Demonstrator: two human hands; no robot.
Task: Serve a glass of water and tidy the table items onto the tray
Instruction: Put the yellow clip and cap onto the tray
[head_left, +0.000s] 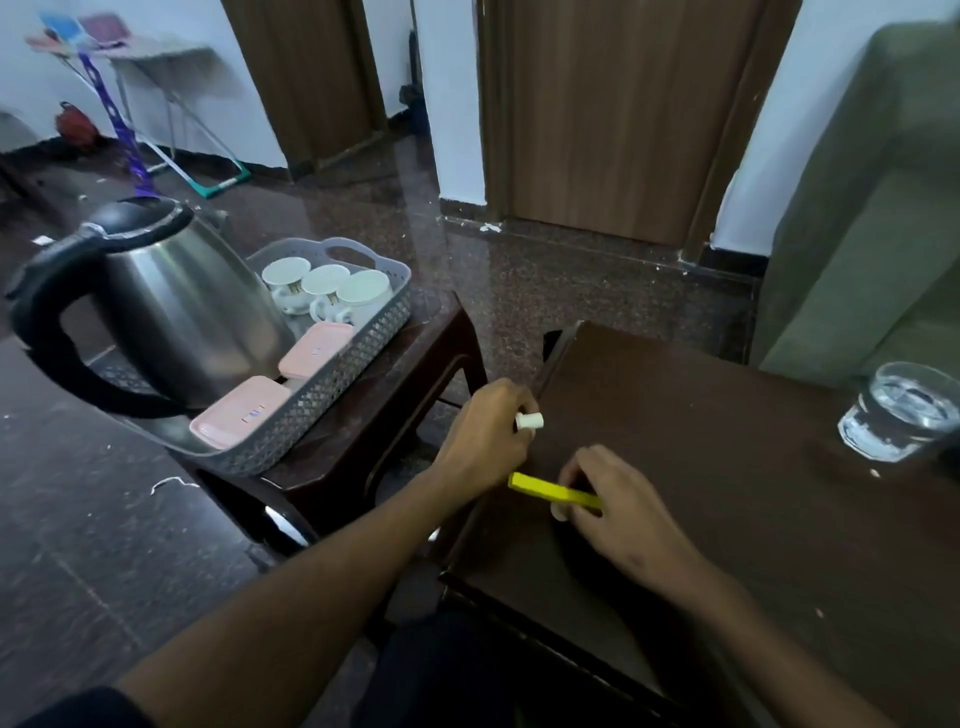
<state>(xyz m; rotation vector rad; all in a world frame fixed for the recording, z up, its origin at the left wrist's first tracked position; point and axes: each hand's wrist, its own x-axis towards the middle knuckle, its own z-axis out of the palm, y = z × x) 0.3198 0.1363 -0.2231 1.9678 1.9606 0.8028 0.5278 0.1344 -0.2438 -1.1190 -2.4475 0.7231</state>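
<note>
Head camera shows the right hand (618, 501) pinching a yellow marker (553, 490) low over the dark table (727, 415), its long axis running left to right with the free end aimed at the left hand (485, 439). That hand, just beside it, closes on a small white cap (530, 421). Both lie close, so capping looks like the coming move. Well left of both grips sits the grey tray (332, 384) on a stool, crowded with a steel kettle (171, 306), white cups (327, 291) and pink boxes (275, 382). Far right stands the filled water glass (901, 410), out of the way.
</note>
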